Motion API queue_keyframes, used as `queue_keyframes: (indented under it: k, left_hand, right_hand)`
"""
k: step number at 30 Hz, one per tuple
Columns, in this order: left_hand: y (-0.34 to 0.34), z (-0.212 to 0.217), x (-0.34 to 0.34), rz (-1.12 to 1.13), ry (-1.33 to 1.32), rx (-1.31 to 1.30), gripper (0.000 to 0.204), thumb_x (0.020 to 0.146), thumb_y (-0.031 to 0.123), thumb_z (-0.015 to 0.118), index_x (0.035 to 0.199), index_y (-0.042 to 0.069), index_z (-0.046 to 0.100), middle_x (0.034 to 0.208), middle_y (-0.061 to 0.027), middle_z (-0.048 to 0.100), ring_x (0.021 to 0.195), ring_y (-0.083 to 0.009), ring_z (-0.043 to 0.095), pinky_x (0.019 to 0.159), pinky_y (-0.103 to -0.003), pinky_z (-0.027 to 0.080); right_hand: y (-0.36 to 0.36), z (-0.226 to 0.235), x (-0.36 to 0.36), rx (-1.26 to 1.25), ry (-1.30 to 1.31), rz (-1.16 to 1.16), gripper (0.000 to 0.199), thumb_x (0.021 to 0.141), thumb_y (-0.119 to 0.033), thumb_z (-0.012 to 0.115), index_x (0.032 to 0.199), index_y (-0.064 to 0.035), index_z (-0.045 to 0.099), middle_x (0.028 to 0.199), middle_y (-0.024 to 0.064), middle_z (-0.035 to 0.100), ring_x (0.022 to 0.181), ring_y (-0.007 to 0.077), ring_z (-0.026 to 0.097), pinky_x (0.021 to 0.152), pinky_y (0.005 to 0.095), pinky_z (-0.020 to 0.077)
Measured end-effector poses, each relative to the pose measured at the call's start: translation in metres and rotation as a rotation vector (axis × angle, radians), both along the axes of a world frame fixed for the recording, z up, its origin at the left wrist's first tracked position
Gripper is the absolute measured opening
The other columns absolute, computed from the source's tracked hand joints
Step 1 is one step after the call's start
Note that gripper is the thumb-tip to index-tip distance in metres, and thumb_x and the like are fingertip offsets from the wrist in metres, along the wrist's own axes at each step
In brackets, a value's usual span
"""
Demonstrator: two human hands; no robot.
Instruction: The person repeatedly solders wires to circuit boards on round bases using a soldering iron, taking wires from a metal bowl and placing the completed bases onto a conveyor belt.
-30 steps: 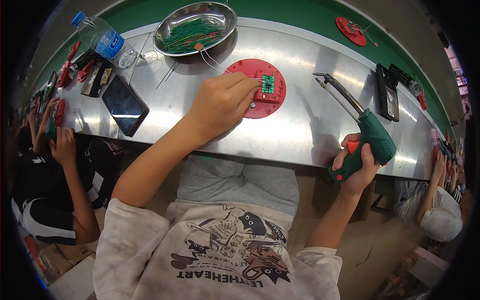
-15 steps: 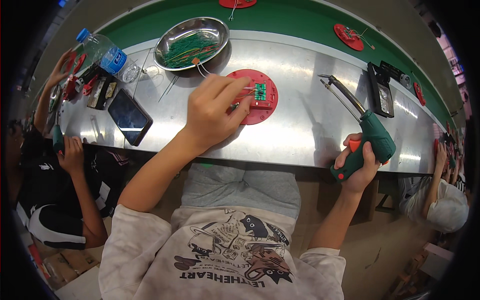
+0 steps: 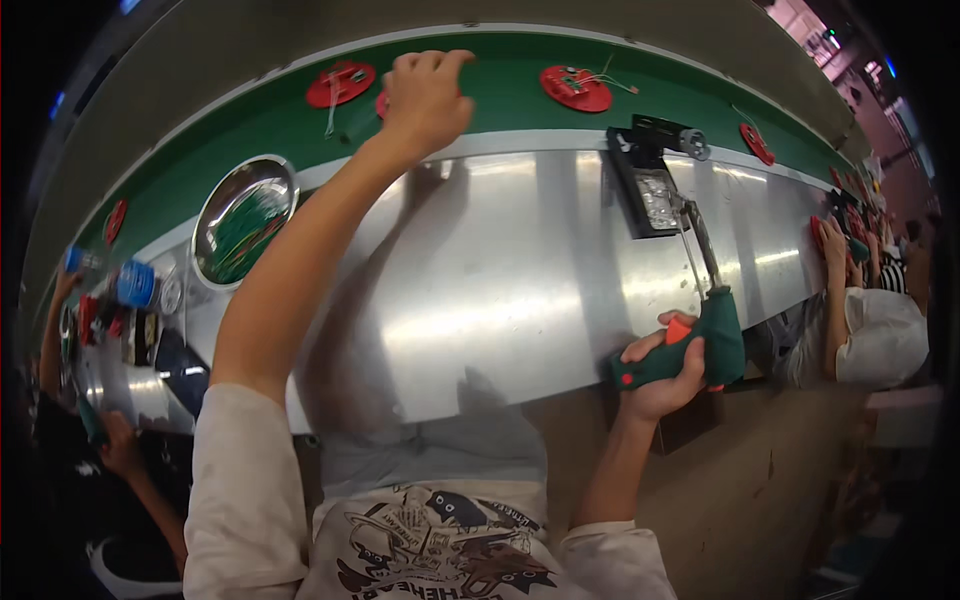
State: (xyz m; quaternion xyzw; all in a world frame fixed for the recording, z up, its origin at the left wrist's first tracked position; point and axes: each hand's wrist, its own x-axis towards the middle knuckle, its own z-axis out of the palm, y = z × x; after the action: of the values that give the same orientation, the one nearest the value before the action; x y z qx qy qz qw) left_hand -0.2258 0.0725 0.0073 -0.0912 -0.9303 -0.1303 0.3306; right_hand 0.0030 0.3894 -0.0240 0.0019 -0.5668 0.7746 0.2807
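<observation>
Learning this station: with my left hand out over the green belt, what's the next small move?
Probably lower the left hand onto the red disc half hidden under it; the right hand already holds the green soldering gun at the table edge.

Long steel bench point(image 3: 500, 300) across frame centre, glare streaks on surface. Green conveyor belt point(image 3: 500, 85) curving along upper edge. Brown floor point(image 3: 780, 480) lower right. Pink-lit area upper right corner.

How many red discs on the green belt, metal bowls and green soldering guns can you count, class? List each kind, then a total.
red discs: 5, one partly behind the left hand
metal bowl: 1
green soldering gun: 1, in the right hand
Total: 7
</observation>
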Motion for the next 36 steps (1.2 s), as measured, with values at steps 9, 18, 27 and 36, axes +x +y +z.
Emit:
queue_keyframes:
  k: [9,18,27,36]
  left_hand:
    - [0.151,-0.011,-0.135,-0.056,-0.508,-0.015,0.044,0.082,0.038,0.071,0.120,0.015,0.071,0.129,-0.0207,0.057,0.124,-0.0419,0.047,0.102,-0.050,0.039]
    - [0.017,0.026,0.000,-0.876,-0.583,0.143,0.018,0.080,0.008,0.069,0.096,0.012,0.075,0.132,-0.0144,0.059,0.122,-0.0354,0.054,0.104,-0.043,0.043]
    - [-0.069,0.047,0.067,-0.583,-0.407,0.249,0.025,0.076,0.009,0.069,0.099,0.007,0.078,0.122,-0.0159,0.068,0.115,-0.0327,0.062,0.098,-0.040,0.049]
    - [-0.098,0.010,-0.068,0.515,-0.460,0.357,0.040,0.088,0.035,0.067,0.113,0.004,0.071,0.122,-0.0218,0.067,0.109,-0.0391,0.066,0.095,-0.045,0.053]
  right_hand:
    - [-0.005,-0.011,-0.005,-0.161,-0.107,-0.128,0.043,0.104,-0.037,0.034,0.109,0.0020,0.050,0.089,0.0161,0.058,0.043,0.0177,0.049,0.040,0.0305,0.0461]
    - [-0.004,-0.002,-0.008,-0.111,-0.046,-0.151,0.041,0.103,-0.034,0.035,0.106,0.0040,0.049,0.085,0.0148,0.056,0.045,0.0150,0.050,0.040,0.0271,0.0453]
    - [0.001,-0.006,-0.006,-0.119,-0.040,-0.125,0.040,0.100,-0.030,0.042,0.105,0.0080,0.051,0.091,0.0192,0.057,0.043,0.0182,0.053,0.038,0.0301,0.0478]
    - [-0.012,0.007,-0.005,-0.094,-0.099,-0.162,0.035,0.101,-0.027,0.040,0.102,0.0050,0.054,0.090,0.0158,0.057,0.046,0.0173,0.053,0.041,0.0298,0.0459]
